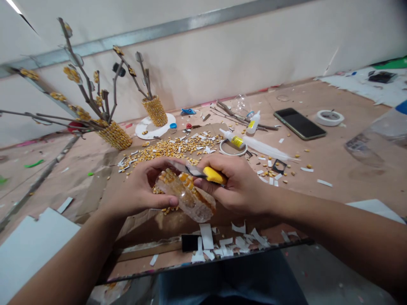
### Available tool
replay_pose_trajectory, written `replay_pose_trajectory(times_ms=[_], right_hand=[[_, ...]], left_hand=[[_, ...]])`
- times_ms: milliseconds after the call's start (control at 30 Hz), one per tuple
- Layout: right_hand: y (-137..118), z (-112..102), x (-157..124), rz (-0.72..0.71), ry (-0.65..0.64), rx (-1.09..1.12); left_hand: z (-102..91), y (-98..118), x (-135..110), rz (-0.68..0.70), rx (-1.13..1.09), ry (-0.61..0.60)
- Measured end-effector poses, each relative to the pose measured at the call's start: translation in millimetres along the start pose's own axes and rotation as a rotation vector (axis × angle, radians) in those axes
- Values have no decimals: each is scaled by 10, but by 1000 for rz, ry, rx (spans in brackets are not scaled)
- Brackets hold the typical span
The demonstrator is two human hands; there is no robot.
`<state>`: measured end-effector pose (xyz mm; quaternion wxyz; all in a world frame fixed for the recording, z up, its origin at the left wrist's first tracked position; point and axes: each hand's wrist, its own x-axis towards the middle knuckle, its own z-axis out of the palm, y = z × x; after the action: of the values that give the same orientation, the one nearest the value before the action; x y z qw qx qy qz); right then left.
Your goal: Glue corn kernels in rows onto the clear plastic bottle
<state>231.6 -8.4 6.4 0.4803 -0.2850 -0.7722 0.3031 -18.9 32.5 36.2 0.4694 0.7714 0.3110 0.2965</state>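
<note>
My left hand point(140, 188) is closed round a clear plastic bottle point(187, 199) partly covered with glued corn kernels, holding it tilted above the cardboard. My right hand point(238, 186) grips a yellow utility knife point(206, 173). The knife's blade end rests against the bottle's upper side, between my two hands. A heap of loose corn kernels point(171, 148) lies on the cardboard just beyond the hands.
Two kernel-covered vases point(116, 135) point(155, 111) with twigs stand at the back left. Glue bottles point(233, 139), a tape ring point(329, 117), a phone point(299, 123) and a clear bottle point(375, 135) lie to the right. White paper scraps point(222, 243) litter the near table edge.
</note>
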Motion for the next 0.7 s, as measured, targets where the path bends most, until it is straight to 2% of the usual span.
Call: replay_pose_trajectory(times_ms=[167,300,400,500,533,600,700], right_hand=[[-12,22,-8,33,-1,-1],[-15,-4,26,125,38,103],[33,-103,87,192,163,157],[136,-252,158,263,265,58],[177,-301,176,296,235,-12],[262,-376,199,401,54,-144],[394,-411,197,442,-111,-394]], left_hand=[[-7,-20,-14,25,35,13],[-93,-106,-60,29,64,29],[-264,-167,-102,58,74,124],[-500,-190,-112,122,65,278],[-578,-189,-107,129,87,345],[-714,-181,-90,123,178,435],[-850,-191,-67,74,334,448]])
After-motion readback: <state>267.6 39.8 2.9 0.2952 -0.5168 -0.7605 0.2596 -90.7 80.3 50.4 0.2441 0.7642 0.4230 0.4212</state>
